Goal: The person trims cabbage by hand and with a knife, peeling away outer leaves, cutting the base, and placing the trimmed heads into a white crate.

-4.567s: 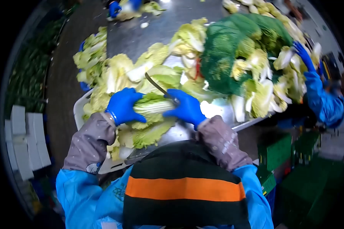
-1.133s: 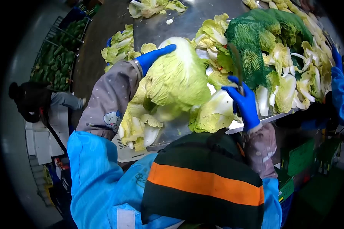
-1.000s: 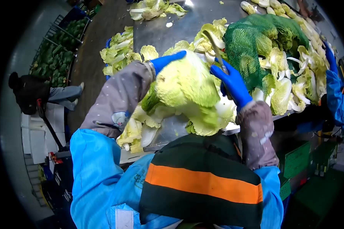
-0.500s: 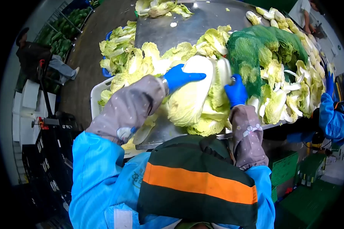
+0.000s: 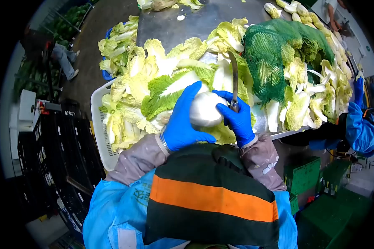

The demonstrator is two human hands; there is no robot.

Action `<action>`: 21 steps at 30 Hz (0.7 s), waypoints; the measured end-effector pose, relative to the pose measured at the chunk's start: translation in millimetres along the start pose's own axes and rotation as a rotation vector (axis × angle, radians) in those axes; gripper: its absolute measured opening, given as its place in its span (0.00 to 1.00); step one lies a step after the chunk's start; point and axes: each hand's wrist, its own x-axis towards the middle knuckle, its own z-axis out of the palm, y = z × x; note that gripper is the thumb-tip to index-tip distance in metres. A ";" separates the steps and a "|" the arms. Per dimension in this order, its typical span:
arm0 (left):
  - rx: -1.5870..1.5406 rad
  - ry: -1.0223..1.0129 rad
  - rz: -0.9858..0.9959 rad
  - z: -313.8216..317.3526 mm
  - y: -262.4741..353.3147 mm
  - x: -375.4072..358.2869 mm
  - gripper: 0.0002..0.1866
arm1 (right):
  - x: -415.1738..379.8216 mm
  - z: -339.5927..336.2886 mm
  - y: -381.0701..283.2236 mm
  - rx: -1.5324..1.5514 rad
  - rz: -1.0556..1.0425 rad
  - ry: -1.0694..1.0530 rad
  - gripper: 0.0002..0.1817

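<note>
A cabbage (image 5: 206, 109) with its round white base facing up is held low over the front of the metal table. My left hand (image 5: 183, 118), in a blue glove, is wrapped round its left side. On its right, my right hand (image 5: 238, 117) grips a knife (image 5: 234, 76) by the handle, its curved blade pointing up and away, and its fingers touch the cabbage. A loose green leaf (image 5: 170, 89) lies just beyond my left hand. Yellow-green leaves surround the cabbage; its lower part is hidden.
A white basket (image 5: 99, 120) full of leaves stands at the left. Behind it is a blue container (image 5: 106, 74) with leaves. A green net bag (image 5: 264, 58) lies on the metal table (image 5: 170, 25) at the right. Other people stand at both sides; one wears a blue glove (image 5: 358, 89).
The cabbage has turned so its base faces up, nearer to me. Both hands have moved closer together around it. The knife blade now shows, and a green leaf lies beyond the left hand.
</note>
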 end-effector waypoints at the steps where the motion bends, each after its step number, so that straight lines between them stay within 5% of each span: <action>1: 0.050 0.007 0.004 3.2 10.6 1.3 0.56 | -0.4 4.0 1.4 -0.016 0.014 0.025 0.21; 6: 0.107 -0.013 -0.007 -5.7 3.0 7.6 0.51 | 4.9 2.1 3.1 -0.009 0.123 -0.043 0.24; 9: -0.087 0.041 -0.046 -0.4 -12.5 9.3 0.53 | 12.2 0.5 27.4 -0.022 -0.262 -0.163 0.32; 12: -0.060 0.130 0.010 -1.2 -13.0 14.0 0.54 | 19.7 -7.4 36.9 0.001 -0.193 -0.204 0.40; 14: -0.089 -0.011 -0.085 -8.4 -17.8 17.3 0.49 | 14.1 -1.0 21.2 -0.058 0.018 -0.091 0.39; 17: 0.322 -0.032 0.042 21.1 -30.1 18.8 0.24 | 13.7 -52.2 69.1 -0.144 -0.135 -0.212 0.31; 19: 0.016 -0.045 0.019 30.9 -58.7 30.3 0.16 | 8.7 -59.8 76.6 -0.178 -0.181 -0.289 0.33; 21: 0.248 0.188 0.062 41.9 -74.3 30.0 0.10 | 7.5 -57.2 83.6 -0.102 -0.206 -0.297 0.40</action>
